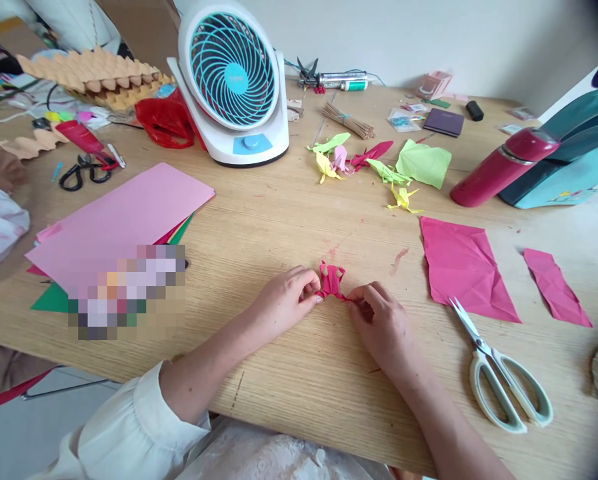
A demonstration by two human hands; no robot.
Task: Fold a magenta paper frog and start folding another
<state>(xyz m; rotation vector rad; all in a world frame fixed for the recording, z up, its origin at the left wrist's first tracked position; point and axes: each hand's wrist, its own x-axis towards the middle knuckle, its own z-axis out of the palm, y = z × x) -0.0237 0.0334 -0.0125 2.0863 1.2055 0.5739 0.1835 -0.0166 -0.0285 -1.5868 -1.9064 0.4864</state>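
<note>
A small folded magenta paper figure [333,280] lies on the wooden table [279,220] near its front edge. My left hand [286,300] pinches the figure's left side with thumb and fingertips. My right hand [379,320] pinches a thin point at its right side. Both hands rest on the table top. A creased magenta paper sheet [461,267] lies just right of my right hand, with white-handled scissors [499,373] below it.
A stack of pink and coloured paper [123,223] lies at the left. A white and teal fan [233,80] stands at the back, small folded paper figures [369,167] beside it. At the right are a red bottle [503,167], a magenta scrap [553,287], black scissors [81,173] far left.
</note>
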